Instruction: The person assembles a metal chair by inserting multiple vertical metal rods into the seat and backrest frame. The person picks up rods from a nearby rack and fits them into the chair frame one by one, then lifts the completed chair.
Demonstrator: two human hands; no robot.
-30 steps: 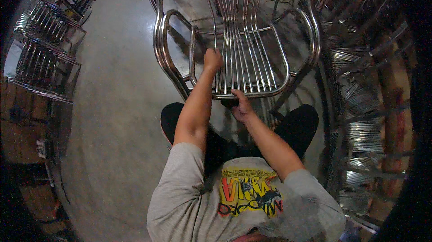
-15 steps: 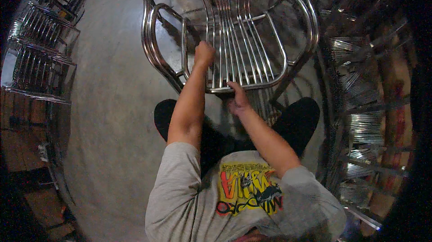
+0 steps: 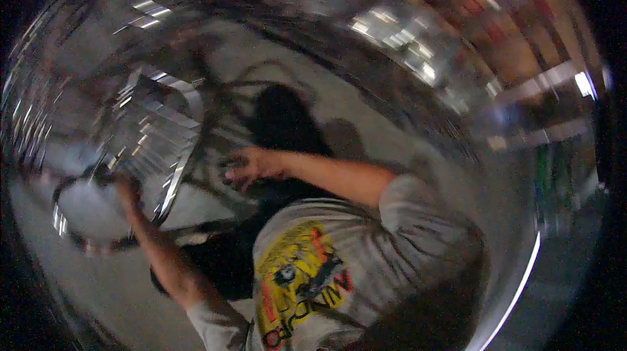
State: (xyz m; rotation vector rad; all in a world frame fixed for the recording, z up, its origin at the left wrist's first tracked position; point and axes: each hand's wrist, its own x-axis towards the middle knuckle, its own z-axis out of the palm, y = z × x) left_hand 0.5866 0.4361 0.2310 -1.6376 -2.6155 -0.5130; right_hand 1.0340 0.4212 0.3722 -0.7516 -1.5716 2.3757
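A shiny metal chair frame (image 3: 171, 191) with tubular bars stands at the left, smeared by motion. My left hand (image 3: 127, 191) is at the chair's seat bars; blur hides its fingers, so whether it grips a bar cannot be told. Just beyond the chair's near edge, on its right, my right hand (image 3: 251, 165) hangs over the floor in front of my dark-clad legs. Its fingers look apart and partly bent, and no held thing can be made out.
Blurred stacks of bright metal parts (image 3: 395, 37) run along the far side. Reddish-brown strips (image 3: 503, 18) rise behind them at the upper right. Grey concrete floor (image 3: 385, 126) lies between the stacks and me. A long bright edge (image 3: 516, 299) curves at the lower right.
The view has swung strongly to the right, so the chair now appears at the left. My right hand has left the chair's front rail; my left hand stays by the bars.
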